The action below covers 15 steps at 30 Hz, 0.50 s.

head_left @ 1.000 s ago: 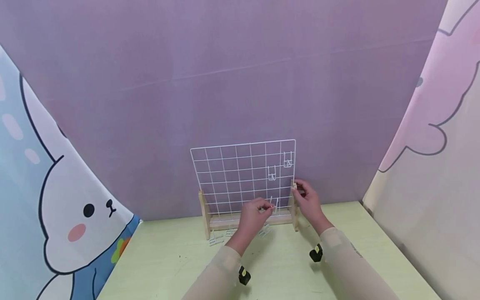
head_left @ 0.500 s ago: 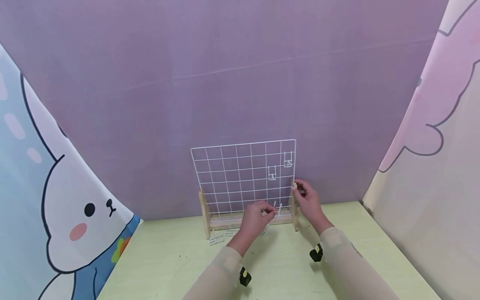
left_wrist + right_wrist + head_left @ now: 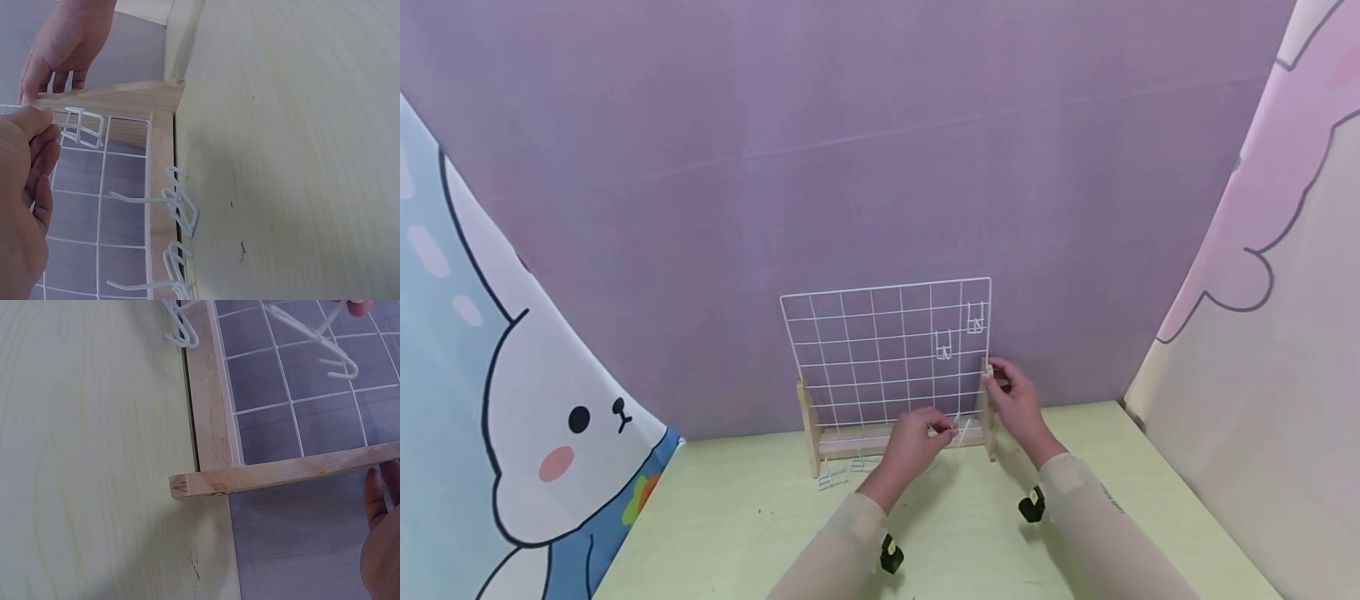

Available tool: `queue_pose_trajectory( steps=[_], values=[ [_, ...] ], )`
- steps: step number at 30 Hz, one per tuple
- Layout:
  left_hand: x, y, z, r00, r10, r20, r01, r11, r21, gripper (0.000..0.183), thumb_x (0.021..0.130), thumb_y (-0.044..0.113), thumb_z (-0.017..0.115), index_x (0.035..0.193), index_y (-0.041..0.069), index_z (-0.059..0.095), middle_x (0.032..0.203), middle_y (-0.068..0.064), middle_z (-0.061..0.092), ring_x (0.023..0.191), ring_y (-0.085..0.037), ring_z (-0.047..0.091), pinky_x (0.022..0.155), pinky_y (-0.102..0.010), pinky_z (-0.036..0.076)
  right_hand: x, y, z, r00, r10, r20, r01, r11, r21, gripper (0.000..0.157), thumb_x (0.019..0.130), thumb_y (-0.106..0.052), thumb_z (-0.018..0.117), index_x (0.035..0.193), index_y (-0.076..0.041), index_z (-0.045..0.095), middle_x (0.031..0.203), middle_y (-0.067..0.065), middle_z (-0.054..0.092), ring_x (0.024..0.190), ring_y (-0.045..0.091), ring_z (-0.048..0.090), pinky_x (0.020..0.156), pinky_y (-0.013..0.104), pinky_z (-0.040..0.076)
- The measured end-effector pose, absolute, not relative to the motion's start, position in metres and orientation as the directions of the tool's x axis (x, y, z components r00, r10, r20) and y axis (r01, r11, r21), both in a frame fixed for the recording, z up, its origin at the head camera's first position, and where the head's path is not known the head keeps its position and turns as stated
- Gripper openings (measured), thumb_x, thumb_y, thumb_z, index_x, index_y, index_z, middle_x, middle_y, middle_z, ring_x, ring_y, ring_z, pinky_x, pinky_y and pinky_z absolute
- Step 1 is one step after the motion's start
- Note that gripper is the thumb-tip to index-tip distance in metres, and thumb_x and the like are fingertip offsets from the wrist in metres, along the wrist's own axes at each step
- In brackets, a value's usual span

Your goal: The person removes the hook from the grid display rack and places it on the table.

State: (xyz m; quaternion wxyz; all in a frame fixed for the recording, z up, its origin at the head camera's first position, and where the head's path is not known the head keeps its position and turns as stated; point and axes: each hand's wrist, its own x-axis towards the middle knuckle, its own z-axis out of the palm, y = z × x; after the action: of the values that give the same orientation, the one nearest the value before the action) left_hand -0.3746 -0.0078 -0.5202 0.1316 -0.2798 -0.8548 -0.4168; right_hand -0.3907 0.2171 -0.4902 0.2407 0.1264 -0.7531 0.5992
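Observation:
A white wire grid panel (image 3: 865,342) stands upright in a light wooden stand (image 3: 808,425). My left hand (image 3: 913,446) pinches a white wire hook (image 3: 87,128) by its prong, between thumb and finger, in front of the grid's lower right. In the right wrist view the hook (image 3: 325,340) has its bent ends pointing down the picture. My right hand (image 3: 1021,404) holds the stand's right post (image 3: 300,472), thumb in front and the other fingers behind it. Two hooks hang on the grid, one upper right (image 3: 975,319) and one lower and further left (image 3: 943,346).
Loose hooks lie by the stand's base on the pale green table (image 3: 737,517), one at the left (image 3: 830,479) and another beside it (image 3: 859,464). A purple backdrop (image 3: 850,167) rises close behind. Printed cloth walls flank both sides.
My left hand has moved slightly down and right with the hook, which now tilts more to the right. My right hand has stayed on the post.

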Motion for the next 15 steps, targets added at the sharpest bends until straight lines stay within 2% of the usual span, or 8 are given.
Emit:
queue_pose_trajectory(
  steps=[9,15],
  values=[
    [-0.3774,-0.0064,-0.5260,-0.812,0.370,0.452,0.584,0.505,0.635,0.006,0.097,0.014,0.088,0.096,0.019,0.086,0.093,0.015,0.077,0.084,0.004,0.066,0.081,-0.023,0.057,-0.3910,0.2165,-0.4905,-0.852,0.100,0.514,-0.479,0.251,-0.841,0.034,0.110,0.000,0.065,0.143,0.008,0.062,0.130,0.031,0.067,0.111,0.034,0.062,0.083,0.013,0.052],
    [-0.3802,-0.0050,-0.5307,-0.824,0.374,0.426,0.567,0.515,0.643,0.006,0.097,0.014,0.087,0.096,0.019,0.086,0.092,0.018,0.075,0.084,0.005,0.065,0.082,-0.022,0.057,-0.3915,0.2174,-0.4901,-0.845,0.091,0.526,-0.490,0.260,-0.832,0.034,0.110,0.000,0.064,0.143,0.009,0.062,0.128,0.030,0.068,0.110,0.034,0.063,0.083,0.015,0.053]
  ],
)
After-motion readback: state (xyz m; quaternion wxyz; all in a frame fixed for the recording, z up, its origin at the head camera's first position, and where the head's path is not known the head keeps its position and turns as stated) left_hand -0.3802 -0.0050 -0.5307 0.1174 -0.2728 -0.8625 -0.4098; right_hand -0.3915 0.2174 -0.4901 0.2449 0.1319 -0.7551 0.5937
